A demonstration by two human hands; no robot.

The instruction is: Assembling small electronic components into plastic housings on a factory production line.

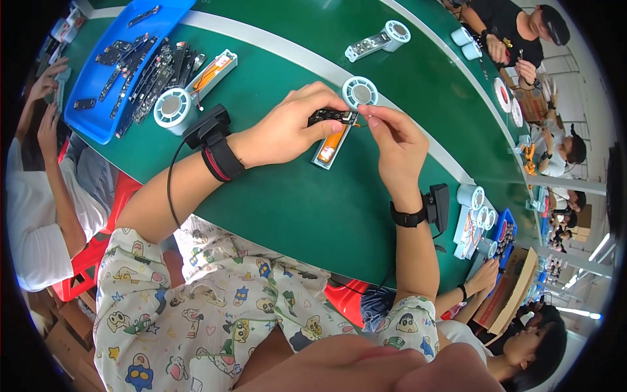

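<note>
Cartoon shirt [215, 307] closest. L hand [284, 129] grips board [326, 117]; R hand [400, 149] pinches wire [356, 125]. Prob. part done: board not in case [320, 163].

A long green bench [287, 219] curves across the room, its surface split lengthwise by a pale rail [426, 137], with a second pale strip [452, 57] running along farther out. Red plastic stools stand at the near side, one at the left [85, 268] and another partly hidden beneath the edge [345, 302], while brown cardboard boxes [68, 340] fill the lower left corner and an open carton [513, 294] sits at the right. Beyond, a whitish wall [591, 81], a pale beam [575, 184] and bright tube lights [599, 247] appear, bent by the lens
</note>
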